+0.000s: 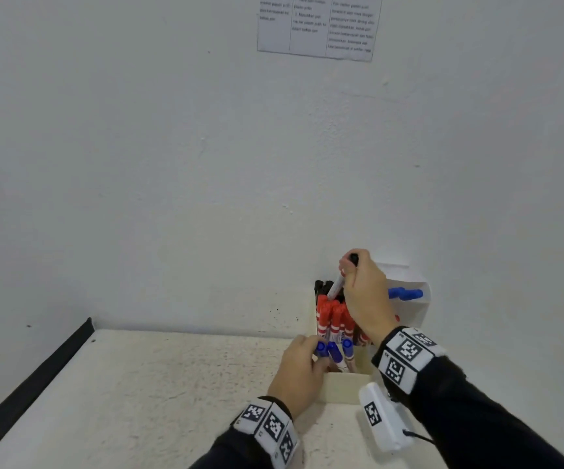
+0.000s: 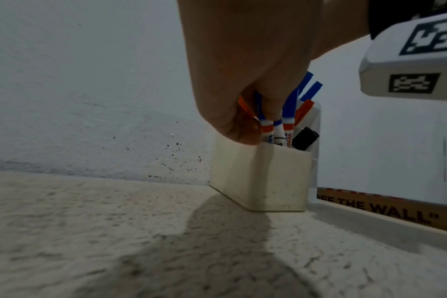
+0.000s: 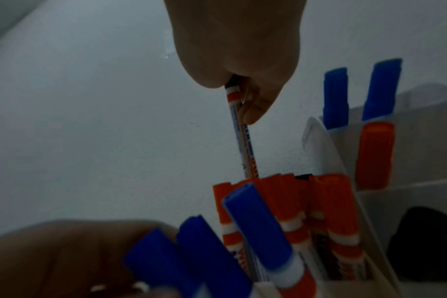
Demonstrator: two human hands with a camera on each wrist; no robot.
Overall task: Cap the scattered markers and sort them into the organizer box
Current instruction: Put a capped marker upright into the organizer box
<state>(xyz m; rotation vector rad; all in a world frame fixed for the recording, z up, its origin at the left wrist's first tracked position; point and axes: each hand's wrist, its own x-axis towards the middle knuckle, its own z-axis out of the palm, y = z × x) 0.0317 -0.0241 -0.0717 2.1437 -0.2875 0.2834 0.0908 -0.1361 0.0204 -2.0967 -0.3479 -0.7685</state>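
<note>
Now right hand (image 1: 365, 292) grips 1 marker (image 3: 242, 141) — left hand (image 1: 299, 374) pinches blue-capped markers (image 1: 333, 350).

**Looks like a data-collection workstation, not a home**

Bare white wall (image 1: 172, 147) with scuffs and dark ink specks near the base. Printed instruction sheet (image 1: 319, 25) taped up high, 3 columns of text, too blurred to read. Rough off-white table (image 1: 138, 384) pushed against the wall, black edge strip (image 1: 30, 377) on its left side. Cardboard box (image 2: 385, 207) printed "OFF THE WALL" sits beyond the table's right edge.
</note>
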